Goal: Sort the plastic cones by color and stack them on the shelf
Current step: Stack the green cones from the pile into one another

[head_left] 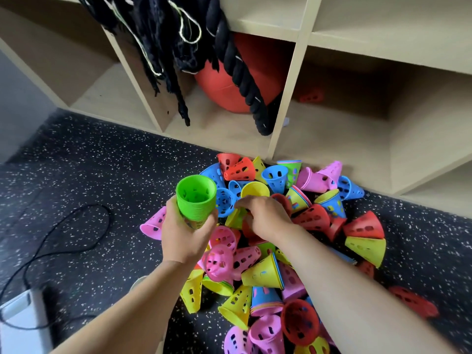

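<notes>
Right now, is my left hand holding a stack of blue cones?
No, the left hand grips a nested stack of green cones, open ends facing up.

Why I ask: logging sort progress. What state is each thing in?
green cone stack: nested, open ends up, held above the floor.
left hand: grips the green cone stack.
right hand: down in the cone pile, fingers curled; grasp unclear.
cone pile: unsorted, mixed colours, on the floor.
red cone: alone in a lower shelf compartment.
red ball: in a compartment, behind the rope.
black rope: hangs over the shelf front.
</notes>
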